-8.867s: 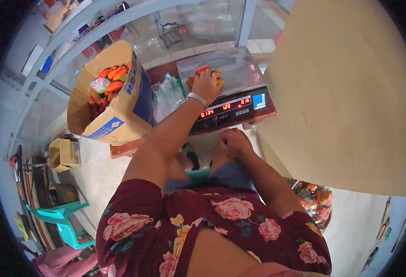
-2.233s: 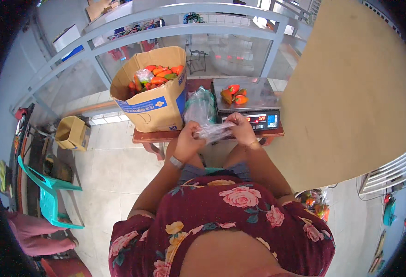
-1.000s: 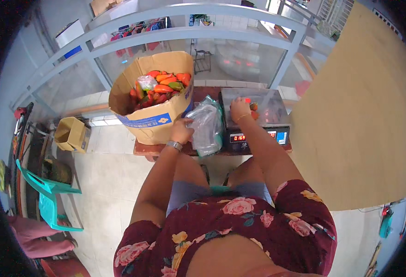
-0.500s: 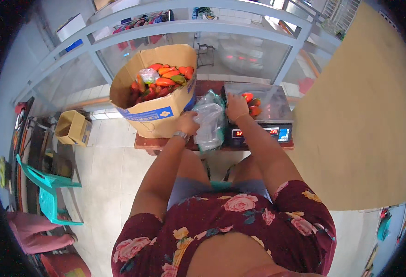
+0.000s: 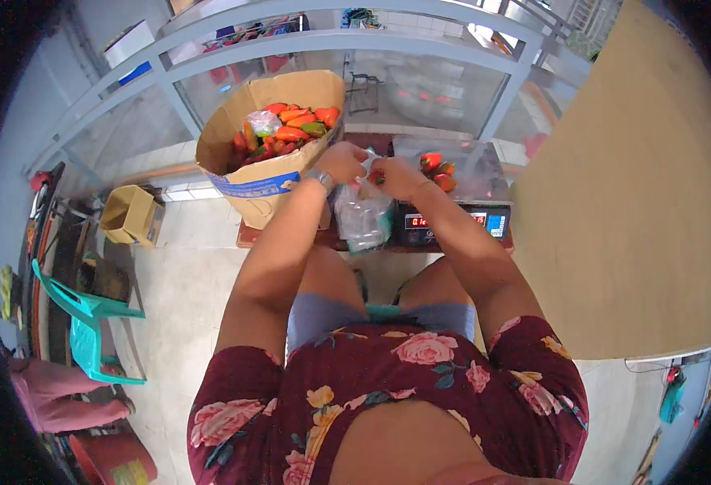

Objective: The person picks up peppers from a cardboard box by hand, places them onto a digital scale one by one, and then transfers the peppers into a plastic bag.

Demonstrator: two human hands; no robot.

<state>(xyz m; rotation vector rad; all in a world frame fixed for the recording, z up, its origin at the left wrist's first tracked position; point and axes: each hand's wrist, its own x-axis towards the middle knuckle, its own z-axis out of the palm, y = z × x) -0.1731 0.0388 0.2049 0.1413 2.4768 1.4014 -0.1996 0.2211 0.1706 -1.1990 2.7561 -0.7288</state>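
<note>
My left hand (image 5: 343,164) is closed on the upper edge of a clear plastic bag (image 5: 363,217), which hangs over a stack of similar bags between the box and the scale. Close beside it, my right hand (image 5: 400,178) grips a dark red pepper (image 5: 378,175) at the bag's mouth. Several red and greenish peppers (image 5: 436,166) lie on the clear tray of a digital scale (image 5: 452,220) with lit red digits. On the left stands a tall cardboard box (image 5: 246,184) holding many red, orange and green peppers (image 5: 291,121) and a small crumpled plastic bundle (image 5: 263,124).
Box, bags and scale rest on a low reddish-brown table (image 5: 249,236). A large tan board (image 5: 626,218) stands close on the right. Behind runs a grey metal-framed glass partition (image 5: 420,52). A teal plastic chair (image 5: 88,323) and a smaller cardboard box (image 5: 133,217) are at left.
My right hand has moved left off the scale tray with a pepper. My left hand has risen from the bag stack, lifting a bag's edge. The scale's digits have changed.
</note>
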